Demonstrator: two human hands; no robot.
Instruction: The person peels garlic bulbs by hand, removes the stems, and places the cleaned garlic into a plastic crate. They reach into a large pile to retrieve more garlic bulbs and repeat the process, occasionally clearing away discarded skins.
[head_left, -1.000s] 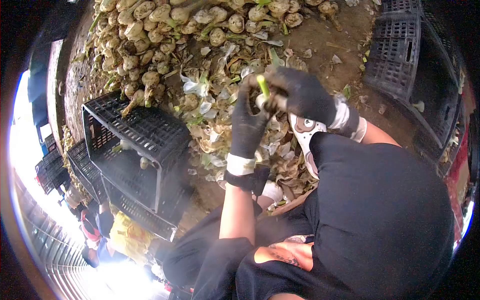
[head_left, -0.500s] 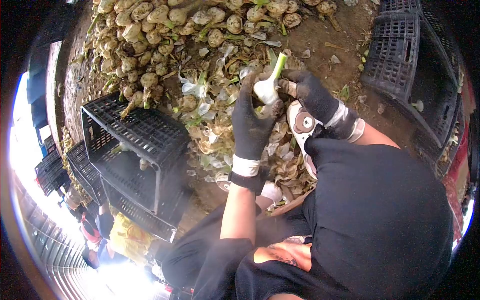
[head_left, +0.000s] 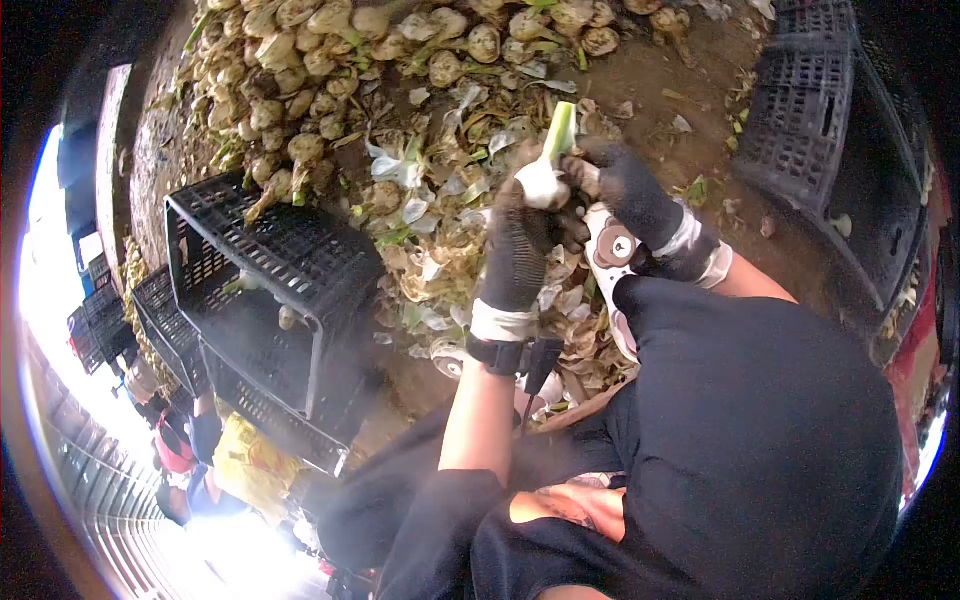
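A white garlic bulb [head_left: 543, 186] with a short cut green stem is held upright between my two gloved hands, above the littered ground. My left hand [head_left: 516, 245], in a dirty dark glove with a white cuff, is closed around the bulb's lower left side. From the right, my right hand [head_left: 628, 190] has its fingers closed against the bulb near the base of the stem; they are somewhat blurred. Below the hands lies a layer of loose garlic skins [head_left: 430, 275].
A large heap of unpeeled garlic [head_left: 290, 80] lies at the upper left. Black plastic crates stand left [head_left: 270, 250] and right [head_left: 800, 110], with a few bulbs inside. Shoes with bear faces [head_left: 612, 245] are below my hands. Another person [head_left: 185, 450] is at the lower left.
My left hand has turned so that more of its back faces the camera, and it has come in under the bulb. My right hand stays at the bulb. The view has shifted slightly.
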